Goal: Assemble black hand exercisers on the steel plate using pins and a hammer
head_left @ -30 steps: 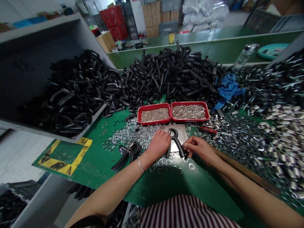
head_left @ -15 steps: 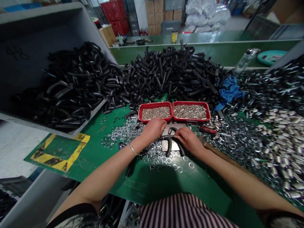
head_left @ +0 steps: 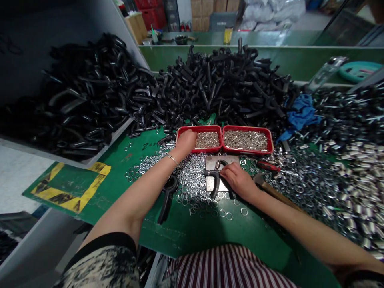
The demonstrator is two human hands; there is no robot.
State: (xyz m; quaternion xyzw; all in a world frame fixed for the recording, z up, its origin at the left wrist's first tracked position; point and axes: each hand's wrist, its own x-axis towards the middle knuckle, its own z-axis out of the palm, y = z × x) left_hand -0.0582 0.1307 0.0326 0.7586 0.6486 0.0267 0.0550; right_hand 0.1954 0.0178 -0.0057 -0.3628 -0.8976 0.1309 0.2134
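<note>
My left hand (head_left: 186, 143) reaches over the left red tray (head_left: 205, 150), fingertips bent together among its tiny metal pieces. Anything pinched there is too small to make out. A metal plate (head_left: 223, 185) lies on the green table in front of the trays. On it rests a black part with curved arms (head_left: 215, 185) and a short silver cylinder near the top. My right hand (head_left: 238, 179) is closed on the right side of this part, covering some of it. Silver rings (head_left: 222, 213) and small nuts or washers (head_left: 192, 176) lie around the plate.
Black curved parts heap up behind the trays (head_left: 216, 84) and in a grey bin (head_left: 120, 138). A second red tray (head_left: 247, 151) holds small pins. To the right are a screwdriver (head_left: 269, 166), hammer (head_left: 276, 192), blue cloth (head_left: 301, 112) and silver cylinders (head_left: 364, 192).
My left hand has moved from beside the black part, up and left into the left tray. My right hand stays on the part. The view has shifted slightly.
</note>
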